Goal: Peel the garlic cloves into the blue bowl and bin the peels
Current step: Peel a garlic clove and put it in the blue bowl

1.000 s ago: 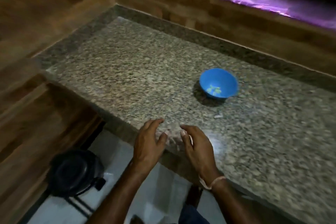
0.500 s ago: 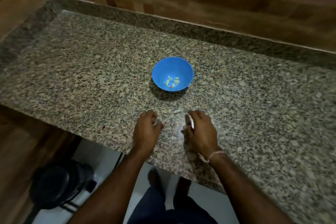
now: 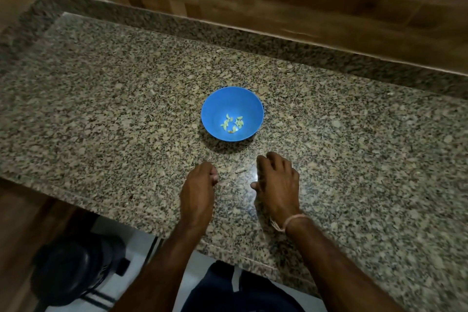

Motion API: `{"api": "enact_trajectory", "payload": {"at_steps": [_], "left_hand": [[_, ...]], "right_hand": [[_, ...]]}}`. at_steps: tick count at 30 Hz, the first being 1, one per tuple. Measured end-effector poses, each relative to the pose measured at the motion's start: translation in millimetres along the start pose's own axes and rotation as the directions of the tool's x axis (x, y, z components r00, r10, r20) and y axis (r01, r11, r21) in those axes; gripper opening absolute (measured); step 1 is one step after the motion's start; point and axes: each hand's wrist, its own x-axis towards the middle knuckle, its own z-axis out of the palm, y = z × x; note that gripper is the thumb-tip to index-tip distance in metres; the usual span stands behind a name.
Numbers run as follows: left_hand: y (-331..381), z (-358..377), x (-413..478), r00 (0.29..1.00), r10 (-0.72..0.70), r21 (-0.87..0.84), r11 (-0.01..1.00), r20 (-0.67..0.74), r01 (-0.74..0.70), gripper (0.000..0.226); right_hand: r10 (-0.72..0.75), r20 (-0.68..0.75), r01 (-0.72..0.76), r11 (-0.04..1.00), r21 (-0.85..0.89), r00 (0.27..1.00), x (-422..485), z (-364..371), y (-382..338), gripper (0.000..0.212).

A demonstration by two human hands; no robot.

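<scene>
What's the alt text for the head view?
A person's left hand and right hand reach onto a granite counter, a small pale scrap between them. Just beyond sits a blue bowl holding a few peeled garlic cloves.

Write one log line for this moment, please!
blue bowl: peeled cloves inside | pale scrap: counter, between hands | left hand, right hand: curled, grip unclear

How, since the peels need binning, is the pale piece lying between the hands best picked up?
Pinch the pale piece across its narrow middle with thumb and forefinger, coming down from above: it lies flat on the granite counter, small and elongated, apart from the left hand and right hand.
</scene>
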Motion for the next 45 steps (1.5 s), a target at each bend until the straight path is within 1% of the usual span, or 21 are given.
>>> {"api": "enact_trajectory", "payload": {"at_steps": [2,5,7,9,11,13,15,18,21,22,23,24,26,27,29,34,36,38,40,42,45], "left_hand": [[16.8,-7.7,13.6,0.997,0.057,-0.087,0.994,-0.058,-0.062,0.025],[46.4,-16.1,51.1,0.977,0.151,-0.132,0.976,-0.153,-0.172,0.015],[61.0,-17.7,77.0,0.973,0.177,-0.095,0.977,-0.151,-0.192,0.014],[66.4,-17.3,94.1,0.980,0.171,-0.042,0.983,-0.097,-0.176,0.017],[66.2,-19.1,98.5,0.978,0.188,-0.020,0.982,-0.087,-0.190,0.022],[61.5,-23.5,89.8,0.963,0.219,-0.027,0.974,-0.158,-0.226,0.019],[50.2,-22.3,67.9,0.956,0.203,-0.078,0.972,-0.214,-0.223,0.011],[26.6,-7.8,29.0,0.990,0.097,-0.160,0.981,-0.101,-0.113,0.007],[9.8,9.6,17.4,0.991,-0.103,-0.274,0.954,0.090,0.124,0.010],[8.5,13.1,17.8,0.977,-0.160,-0.303,0.933,0.142,0.197,0.009],[8.9,15.6,18.6,0.962,-0.197,-0.343,0.905,0.189,0.253,0.008],[10.2,17.4,18.7,0.945,-0.221,-0.414,0.857,0.242,0.307,0.008],[18.9,15.6,16.6,0.905,-0.217,-0.590,0.697,0.367,0.407,0.013],[23.7,13.1,15.0,0.895,-0.194,-0.652,0.625,0.402,0.429,0.015],[29.5,9.9,11.9,0.891,-0.173,-0.712,0.547,0.419,0.441,0.015],[37.1,8.8,3.3,0.863,-0.243,-0.753,0.422,0.443,0.505,0.008],[43.0,5.7,1.6,0.846,-0.243,-0.772,0.349,0.474,0.532,0.013],[45.4,2.7,1.0,0.830,-0.229,-0.781,0.282,0.509,0.557,0.017],[45.5,0.6,1.4,0.818,-0.251,-0.767,0.287,0.518,0.574,0.015],[43.5,1.1,1.5,0.820,-0.254,-0.748,0.337,0.513,0.572,0.018],[46.7,0.4,0.0,0.832,-0.198,-0.738,0.389,0.518,0.552,0.022]], "right_hand": [[0.007,0.006,-0.007,1.000,0.002,1.000,3.1,0.5,1.7,0.071],[0.009,0.001,-0.009,1.000,0.017,1.000,3.4,1.5,1.0,0.073],[0.008,-0.001,-0.008,1.000,0.030,1.000,3.0,1.8,0.5,0.073],[0.017,-0.004,-0.016,0.998,0.061,1.000,2.2,1.9,1.6,0.071],[-0.002,-0.031,0.006,0.989,0.148,1.000,1.4,2.1,3.4,0.066],[-0.043,-0.061,0.059,0.950,0.306,0.997,0.1,3.4,-0.8,0.055],[-0.111,-0.074,0.130,0.925,0.357,0.991,1.3,6.0,-10.1,0.049],[-0.203,-0.085,0.219,0.936,0.277,0.975,10.6,14.9,-17.1,0.035],[-0.204,-0.035,0.206,0.944,0.256,0.978,21.0,23.7,-12.9,0.025],[-0.176,-0.051,0.183,0.938,0.293,0.983,21.9,24.6,-11.5,0.024],[-0.108,-0.058,0.122,0.910,0.396,0.993,21.7,23.0,-11.6,0.021],[-0.012,-0.032,0.028,0.834,0.551,0.999,21.4,20.2,-12.3,0.016],[0.115,0.120,-0.164,0.551,0.819,0.986,18.7,10.2,-16.0,0.008],[0.116,0.183,-0.215,0.434,0.875,0.976,15.8,5.7,-16.8,0.007],[0.091,0.225,-0.242,0.344,0.907,0.970,9.5,0.2,-15.2,0.009],[0.131,0.251,-0.278,0.266,0.923,0.959,-3.8,-15.7,-16.6,0.010],[0.133,0.250,-0.276,0.228,0.934,0.959,-9.6,-18.6,-17.9,0.010],[0.132,0.214,-0.241,0.251,0.937,0.968,-13.3,-20.9,-19.4,0.011],[0.116,0.184,-0.209,0.259,0.943,0.976,-13.8,-22.6,-18.2,0.018],[0.076,0.165,-0.180,0.283,0.942,0.983,-13.1,-23.0,-16.9,0.028],[0.091,0.150,-0.171,0.304,0.937,0.985,-13.9,-23.4,-15.9,0.020]]}}
